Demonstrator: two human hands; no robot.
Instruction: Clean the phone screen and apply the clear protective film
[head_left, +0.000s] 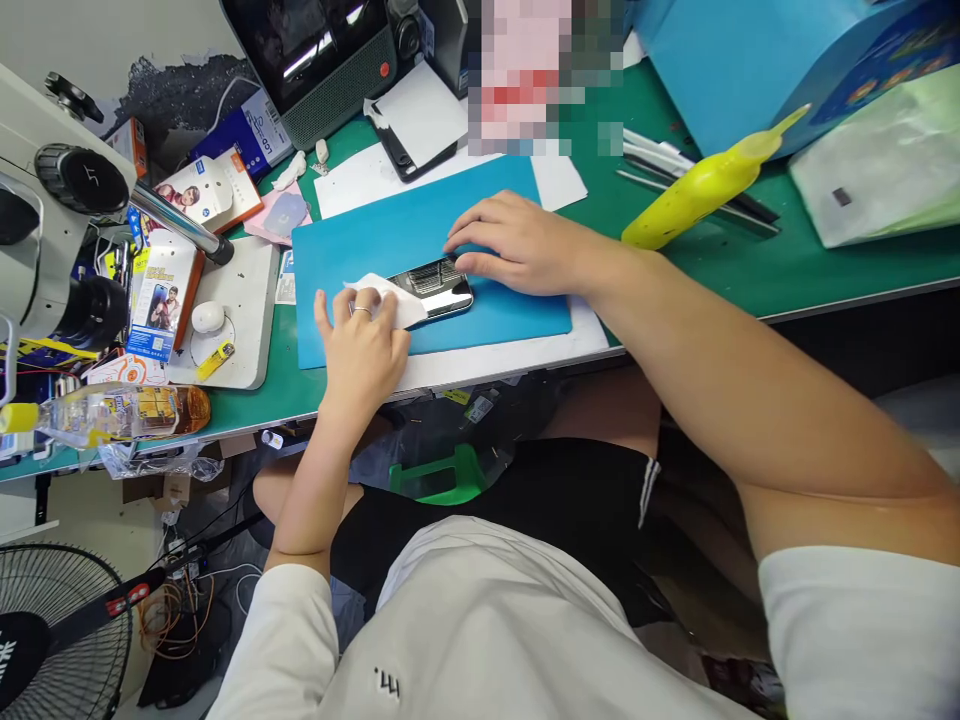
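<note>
A dark phone (pixel 436 287) lies glossy side up on a blue work mat (pixel 420 240) on the green bench. My left hand (pixel 362 345) presses a white wipe (pixel 386 297) onto the phone's left end, its fingers curled over the cloth. A ring shows on one finger. My right hand (pixel 517 245) rests on the mat at the phone's right end, fingertips pinching the phone's far edge and steadying it.
A microscope (pixel 52 230) stands at the left with a white base plate (pixel 240 310). A yellow squeeze bottle (pixel 705 185) lies at the right by a blue box (pixel 757 60). An amber bottle (pixel 112 412) lies at the bench's front left. Packets clutter the back left. A fan (pixel 60 630) is on the floor.
</note>
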